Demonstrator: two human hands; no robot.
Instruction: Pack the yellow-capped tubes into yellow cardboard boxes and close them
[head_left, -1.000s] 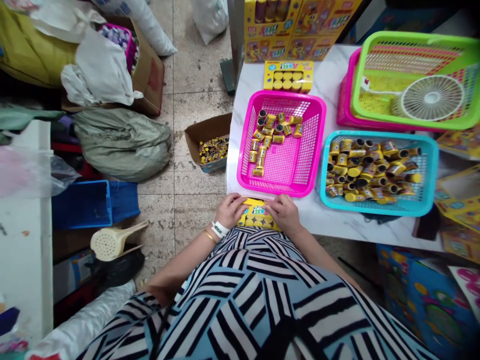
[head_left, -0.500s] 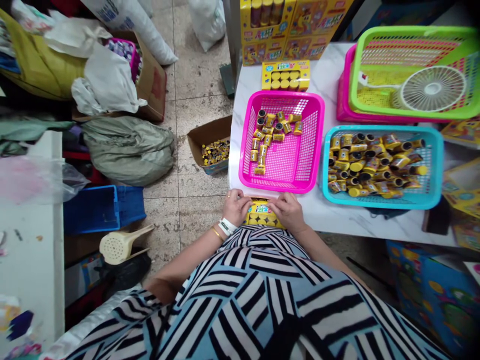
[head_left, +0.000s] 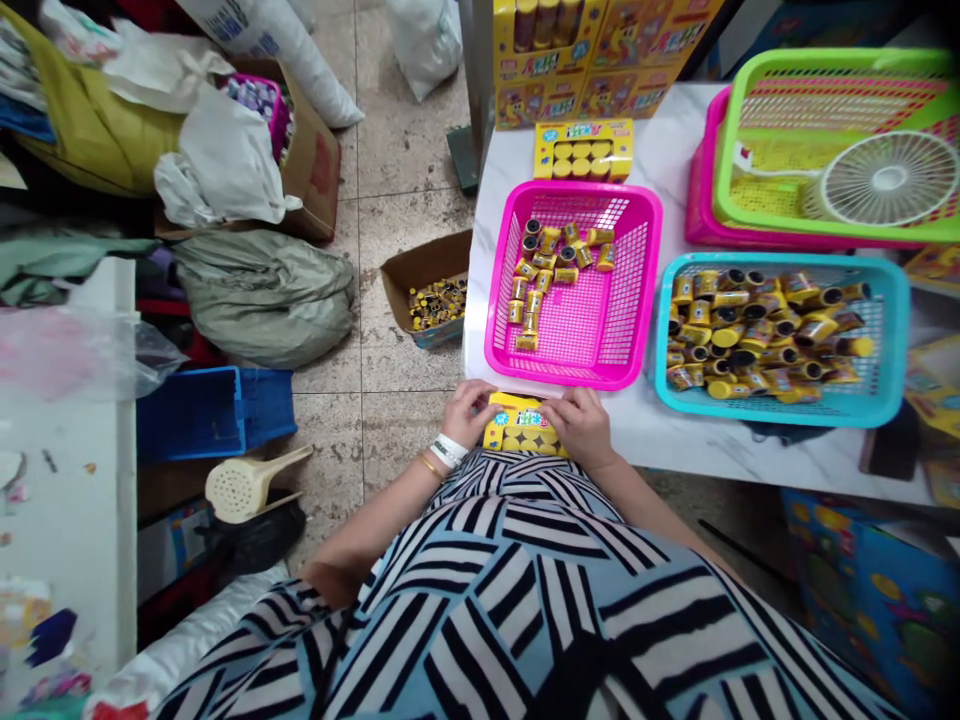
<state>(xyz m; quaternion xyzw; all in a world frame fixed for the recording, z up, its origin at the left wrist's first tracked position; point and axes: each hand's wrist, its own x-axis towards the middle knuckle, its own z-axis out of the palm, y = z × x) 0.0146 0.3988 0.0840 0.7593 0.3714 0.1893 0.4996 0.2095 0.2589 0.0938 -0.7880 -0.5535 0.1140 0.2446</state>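
Note:
At the table's front edge, against my body, is a yellow cardboard box [head_left: 517,418] with a window showing round yellow caps. My left hand [head_left: 469,412] is closed at the box's left end, thumb on its top panel. Gripping the right end is my right hand [head_left: 581,425], its fingers curled at the upper edge. Just beyond stands a pink basket [head_left: 645,290] with small yellow-and-brown tubs [head_left: 531,300] lying mostly in its left and upper part. To its right, a blue basket [head_left: 787,412] is heaped with similar tubs.
A similar yellow box [head_left: 583,150] stands behind the pink basket, near stacked display boxes [head_left: 547,95]. A white fan [head_left: 877,178] sits in a green basket [head_left: 739,150] at the back right. On the floor left of the table is a carton [head_left: 401,300] of tubs.
The box's top flap, raised at its far edge before, now lies flatter, showing more of the printed panel. Both hands remain at its ends. The whole view has shifted slightly.

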